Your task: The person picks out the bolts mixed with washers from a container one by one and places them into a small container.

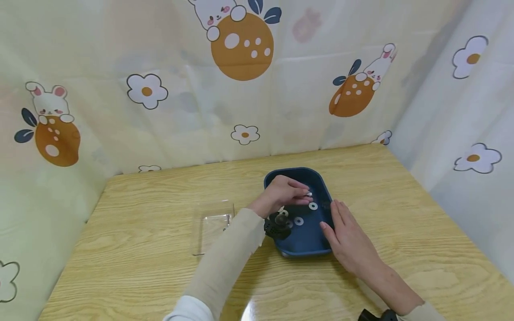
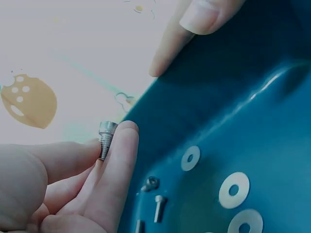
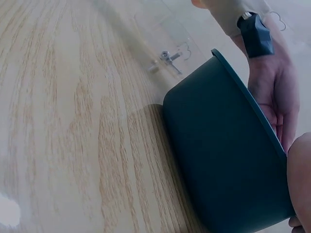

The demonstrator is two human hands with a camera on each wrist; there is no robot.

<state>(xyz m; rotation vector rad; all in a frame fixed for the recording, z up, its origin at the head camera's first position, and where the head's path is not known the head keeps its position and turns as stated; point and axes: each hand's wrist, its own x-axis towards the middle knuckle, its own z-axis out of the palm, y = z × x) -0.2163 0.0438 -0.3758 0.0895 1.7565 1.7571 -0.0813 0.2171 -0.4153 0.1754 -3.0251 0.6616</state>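
Note:
My left hand (image 1: pixel 283 192) reaches over the blue bin (image 1: pixel 307 248) and pinches a socket head screw (image 2: pixel 106 138) between thumb and fingers, its knurled head pointing up in the left wrist view. Below that hand, flat round washers (image 2: pixel 234 190) lie on the bin floor. Close to the wall of the bin are several more screws (image 2: pixel 159 208). With fingers extended, my right hand (image 1: pixel 353 240) rests against the bin's right rim.
Left of the bin, a clear plastic box (image 1: pixel 197 240) stands on the wooden table (image 1: pixel 132 240), with a few small screws (image 3: pixel 166 56) in it. A patterned curtain (image 1: pixel 188 129) hangs behind the table and along its sides.

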